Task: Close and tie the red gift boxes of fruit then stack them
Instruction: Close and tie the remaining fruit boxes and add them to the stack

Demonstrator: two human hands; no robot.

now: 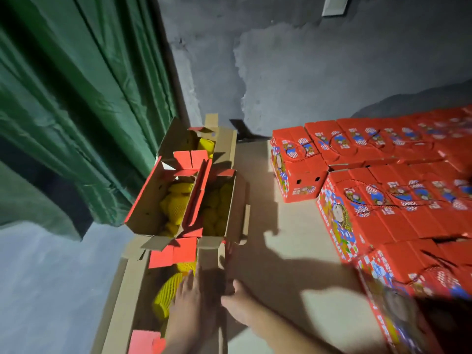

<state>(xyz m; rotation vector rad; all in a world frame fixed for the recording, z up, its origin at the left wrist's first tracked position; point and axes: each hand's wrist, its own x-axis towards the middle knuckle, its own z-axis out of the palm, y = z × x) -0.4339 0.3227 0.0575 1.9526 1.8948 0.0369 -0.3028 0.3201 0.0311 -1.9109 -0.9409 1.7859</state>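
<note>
Cardboard flap (212, 272) between flat left hand (187, 300) and right hand (240, 306)

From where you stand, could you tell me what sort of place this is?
Probably a storeroom or packing area: bare concrete wall, a green tarp, stacked red gift boxes and open boxes of fruit on the floor.

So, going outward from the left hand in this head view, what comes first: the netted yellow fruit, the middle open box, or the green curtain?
1. Netted yellow fruit, right beside the left hand, bottom box.
2. Middle open box, straight ahead.
3. Green curtain, far upper left.
</note>
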